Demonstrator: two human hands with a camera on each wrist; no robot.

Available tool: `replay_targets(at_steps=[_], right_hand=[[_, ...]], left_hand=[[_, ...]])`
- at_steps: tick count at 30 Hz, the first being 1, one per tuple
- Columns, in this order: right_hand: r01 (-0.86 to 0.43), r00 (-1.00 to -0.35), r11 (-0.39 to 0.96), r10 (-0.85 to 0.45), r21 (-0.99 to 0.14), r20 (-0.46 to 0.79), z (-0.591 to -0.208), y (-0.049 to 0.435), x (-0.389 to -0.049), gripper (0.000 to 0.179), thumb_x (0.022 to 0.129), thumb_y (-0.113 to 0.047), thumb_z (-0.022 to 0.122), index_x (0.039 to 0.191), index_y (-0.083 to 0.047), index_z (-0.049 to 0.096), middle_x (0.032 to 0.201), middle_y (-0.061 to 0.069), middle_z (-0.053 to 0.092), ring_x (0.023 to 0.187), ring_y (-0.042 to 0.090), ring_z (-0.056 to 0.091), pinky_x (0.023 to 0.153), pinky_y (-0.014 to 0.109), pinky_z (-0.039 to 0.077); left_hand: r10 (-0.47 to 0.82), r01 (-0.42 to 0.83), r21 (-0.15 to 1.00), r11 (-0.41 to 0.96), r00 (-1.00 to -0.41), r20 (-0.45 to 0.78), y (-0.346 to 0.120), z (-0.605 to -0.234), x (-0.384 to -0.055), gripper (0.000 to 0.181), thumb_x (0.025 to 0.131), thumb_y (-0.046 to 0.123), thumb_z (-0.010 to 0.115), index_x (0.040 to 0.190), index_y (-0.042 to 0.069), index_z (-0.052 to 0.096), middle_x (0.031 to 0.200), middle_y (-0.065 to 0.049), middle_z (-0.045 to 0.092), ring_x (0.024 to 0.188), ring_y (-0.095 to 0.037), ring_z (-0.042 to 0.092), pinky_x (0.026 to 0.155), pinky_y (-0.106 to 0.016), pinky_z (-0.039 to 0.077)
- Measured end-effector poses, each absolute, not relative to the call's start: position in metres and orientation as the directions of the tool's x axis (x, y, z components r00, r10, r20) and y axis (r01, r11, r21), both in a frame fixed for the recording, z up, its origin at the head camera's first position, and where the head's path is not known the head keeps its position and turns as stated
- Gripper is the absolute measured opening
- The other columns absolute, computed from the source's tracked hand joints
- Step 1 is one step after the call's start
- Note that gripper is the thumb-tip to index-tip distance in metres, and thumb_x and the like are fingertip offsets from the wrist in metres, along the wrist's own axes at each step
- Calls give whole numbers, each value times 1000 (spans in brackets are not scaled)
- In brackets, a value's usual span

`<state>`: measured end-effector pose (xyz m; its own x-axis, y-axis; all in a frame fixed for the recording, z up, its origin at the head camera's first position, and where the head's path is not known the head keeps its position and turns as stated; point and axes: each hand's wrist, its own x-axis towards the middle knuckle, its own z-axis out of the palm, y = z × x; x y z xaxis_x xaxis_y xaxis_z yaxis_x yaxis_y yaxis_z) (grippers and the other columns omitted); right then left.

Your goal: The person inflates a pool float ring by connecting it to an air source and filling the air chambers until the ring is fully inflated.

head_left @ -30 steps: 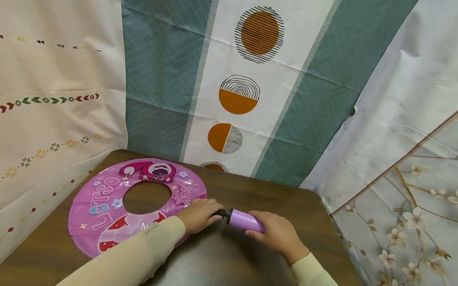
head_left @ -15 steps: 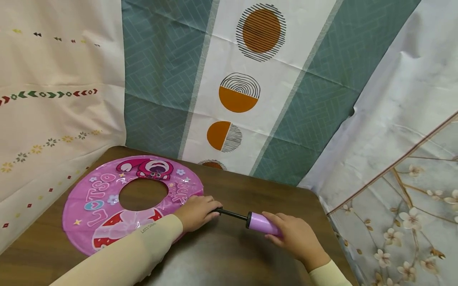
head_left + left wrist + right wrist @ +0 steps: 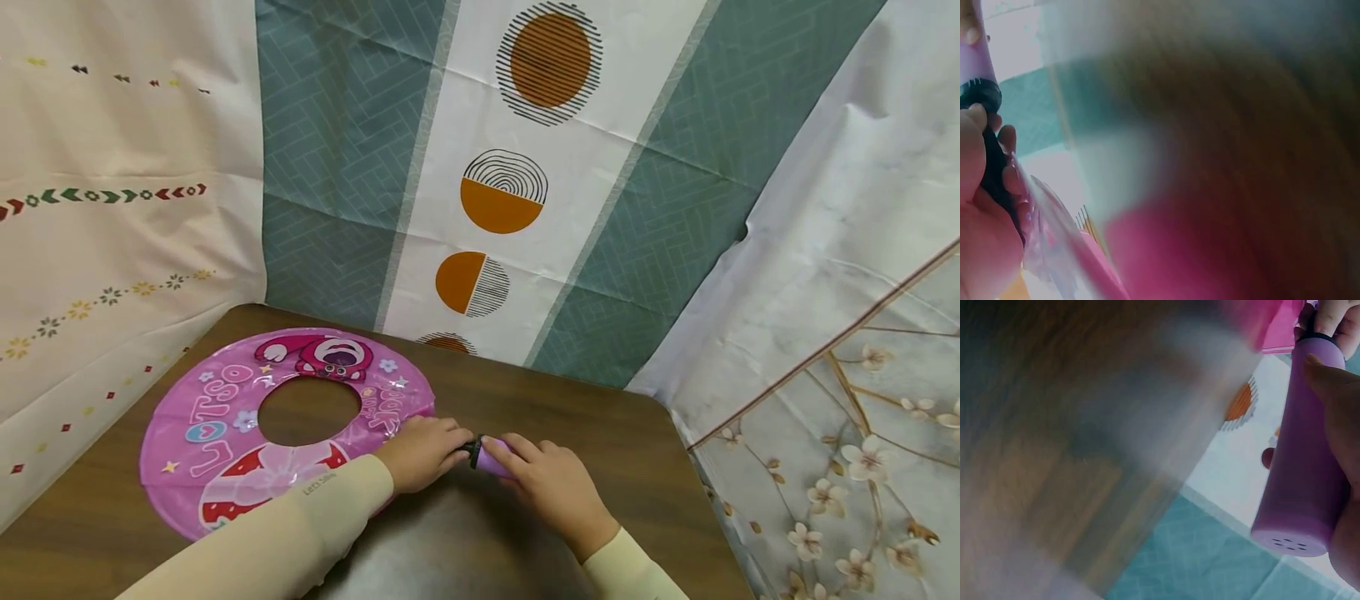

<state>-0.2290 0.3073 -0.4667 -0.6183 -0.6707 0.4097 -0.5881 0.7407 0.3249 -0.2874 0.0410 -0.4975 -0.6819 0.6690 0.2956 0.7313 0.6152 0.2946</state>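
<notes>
A pink swim ring (image 3: 174, 425) printed with a cartoon bear and strawberries lies flat on the table. My left hand (image 3: 422, 454) is at its right edge and grips the black end (image 3: 997, 178) of a purple hand pump (image 3: 1302, 437). In the left wrist view, clear and pink plastic (image 3: 1054, 244) of the ring lies close against those fingers. The pump's purple barrel (image 3: 492, 461) is held by my right hand (image 3: 558, 492), its fingers wrapped round it. Barrel and left hand are nearly together, with only a short black stretch showing between. The ring's valve is hidden.
The brown wooden table (image 3: 540, 400) extends behind and to the right of the hands. A teal and white patterned cloth (image 3: 330, 167) hangs at the back. Pale cloths hang at the left (image 3: 135, 250) and right (image 3: 810, 333).
The right hand first drew the barrel away to the right, baring a long black rod, then pushed it back leftwards against the left hand. The left hand has stayed nearly still.
</notes>
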Motion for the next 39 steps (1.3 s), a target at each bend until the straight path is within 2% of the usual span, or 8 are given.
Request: replay_targets(at_steps=[5, 11, 15, 20, 23, 28, 33, 39], right_hand=[[-580, -655, 771, -633, 262, 414, -468, 306, -230, 69, 89, -41, 87, 152, -37, 59, 134, -10, 72, 80, 19, 71, 66, 36, 58], [-563, -712, 808, -581, 173, 394, -451, 335, -221, 68, 87, -45, 88, 149, -35, 62, 131, -12, 75, 93, 15, 77, 78, 38, 62], [-565, -717, 812, -571, 147, 398, -440, 363, -213, 68, 83, -44, 92, 145, -35, 65, 128, -16, 74, 94, 9, 76, 78, 36, 62], [-567, -701, 810, -569, 147, 431, -439, 382, -205, 69, 79, -43, 95, 142, -35, 68, 125, -16, 75, 93, 9, 76, 75, 36, 62], [-567, -691, 808, -571, 159, 443, -444, 371, -204, 69, 78, -43, 96, 141, -35, 69, 124, -14, 76, 91, 11, 77, 76, 37, 62], [-604, -678, 781, -608, 158, 412, -452, 332, -209, 64, 84, -43, 92, 143, -34, 68, 125, -13, 77, 90, 11, 77, 77, 35, 63], [-587, -687, 796, -588, 152, 426, -454, 306, -213, 62, 83, -43, 92, 140, -34, 70, 122, -13, 77, 85, 11, 76, 76, 34, 62], [-564, -681, 808, -573, 172, 457, -457, 292, -218, 62, 83, -45, 91, 141, -33, 70, 121, -11, 77, 81, 14, 76, 73, 35, 62]], left_hand=[[653, 712, 321, 624, -701, 287, 35, -495, -288, 29, 106, 36, 66, 132, 23, 71, 115, 4, 74, 111, -16, 69, 101, -48, 53], [639, 679, 380, 628, -729, 246, 33, -488, -291, 32, 106, 37, 66, 135, 24, 70, 122, 4, 74, 117, -18, 69, 107, -53, 50], [643, 681, 375, 628, -726, 243, 31, -485, -293, 33, 107, 35, 65, 136, 22, 69, 125, 0, 74, 121, -22, 69, 108, -57, 48], [636, 685, 351, 638, -726, 262, 23, -489, -296, 33, 107, 35, 65, 136, 21, 70, 123, -1, 73, 118, -21, 69, 105, -53, 52], [641, 683, 349, 642, -728, 244, 21, -493, -293, 33, 107, 36, 65, 137, 21, 70, 121, 1, 73, 117, -18, 69, 105, -52, 51], [682, 704, 357, 614, -700, 210, 25, -494, -282, 32, 108, 36, 64, 136, 21, 69, 116, 4, 74, 108, -13, 69, 100, -48, 49], [685, 723, 310, 617, -688, 242, 31, -491, -277, 27, 108, 35, 64, 130, 22, 70, 110, 6, 72, 101, -11, 68, 93, -41, 49], [681, 728, 253, 637, -685, 257, 33, -486, -281, 28, 108, 38, 63, 130, 23, 69, 110, 5, 72, 104, -14, 70, 94, -40, 50]])
